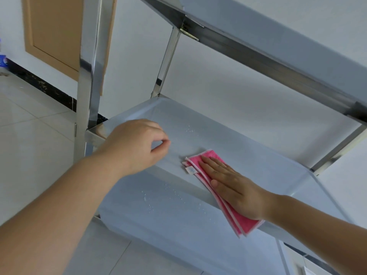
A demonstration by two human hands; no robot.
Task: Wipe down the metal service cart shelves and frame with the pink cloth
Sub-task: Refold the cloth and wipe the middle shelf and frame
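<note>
The metal service cart fills the view. Its middle shelf point(228, 135) lies in front of me, with the top shelf point(278, 42) overhead at the right and a lower shelf point(158, 211) beneath. A folded pink cloth point(210, 156) with pale edging lies on the middle shelf and hangs over its near edge. My right hand point(236, 187) presses flat on the cloth, fingers straight. My left hand point(137, 143) hovers over the shelf's left end with fingers loosely curled, holding nothing. Small white specks dot both shelves.
Shiny upright posts point(89, 76) of the cart frame stand at the left and back. A white wall with a tan wooden panel point(53, 30) and a dark skirting strip point(43, 86) lie behind. The floor point(29, 145) has pale tiles.
</note>
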